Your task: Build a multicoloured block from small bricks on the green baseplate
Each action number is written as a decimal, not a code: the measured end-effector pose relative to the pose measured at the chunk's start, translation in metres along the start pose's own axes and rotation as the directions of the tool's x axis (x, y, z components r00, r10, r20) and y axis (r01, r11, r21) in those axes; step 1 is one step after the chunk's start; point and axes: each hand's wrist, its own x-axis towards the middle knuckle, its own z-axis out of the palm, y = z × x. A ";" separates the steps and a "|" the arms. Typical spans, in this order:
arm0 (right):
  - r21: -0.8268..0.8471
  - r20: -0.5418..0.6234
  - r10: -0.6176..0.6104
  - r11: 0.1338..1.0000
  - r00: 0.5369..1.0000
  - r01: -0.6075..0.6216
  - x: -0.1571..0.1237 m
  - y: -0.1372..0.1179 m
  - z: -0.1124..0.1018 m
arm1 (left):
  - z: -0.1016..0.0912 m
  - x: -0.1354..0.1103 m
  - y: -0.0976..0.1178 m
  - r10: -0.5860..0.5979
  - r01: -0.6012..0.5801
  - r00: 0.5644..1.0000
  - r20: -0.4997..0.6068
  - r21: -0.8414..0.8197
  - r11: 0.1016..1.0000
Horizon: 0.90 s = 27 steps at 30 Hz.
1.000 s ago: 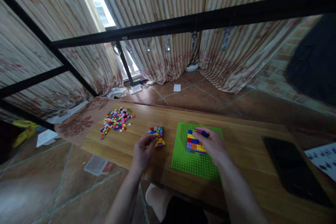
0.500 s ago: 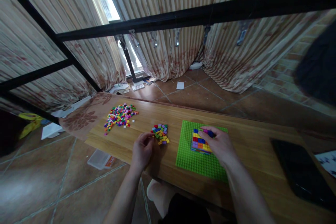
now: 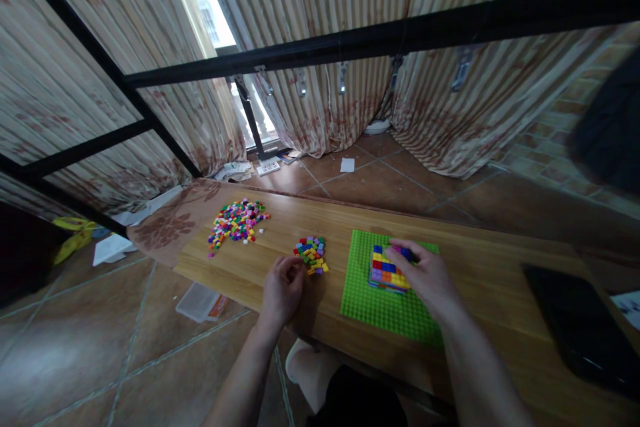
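Note:
My right hand [image 3: 429, 275] reaches over a layered block of colourful toy building bricks [image 3: 385, 267], thumb and fingers closed at its far right part and covering some of the top. The block stands on a green studded baseplate [image 3: 359, 287]. My left hand [image 3: 284, 288] is closed, its fingertips pinched together at the near left side of a small pile of loose bricks [image 3: 313, 253]. Whatever those fingers may hold is too small to make out.
A larger heap of mixed bricks [image 3: 239, 219] lies toward the left end of the wooden table [image 3: 480, 280]. At the right is a black phone-like slab [image 3: 575, 320]. A clear plastic box [image 3: 197, 301] rests on the tiled floor. Black metal bars [image 3: 320, 47] cross beyond the table.
The whole view has shifted slightly, so things appear a little farther right. Both hands keep nearly the same places and poses, at the small pile and on the brick block.

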 end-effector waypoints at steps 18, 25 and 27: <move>-0.079 -0.229 -0.094 0.994 0.969 0.078 0.007 0.002 -0.010 | 0.000 0.096 0.006 -0.014 -0.108 0.963 0.271 0.431 0.896; -0.099 -0.211 -0.118 0.990 0.970 0.099 0.006 0.000 -0.008 | 0.009 0.107 0.007 -0.001 -0.170 0.924 0.383 0.412 0.895; -0.112 -0.207 -0.127 0.988 0.970 0.105 0.006 -0.001 -0.007 | 0.010 0.108 0.006 0.002 -0.173 0.917 0.400 0.393 0.903</move>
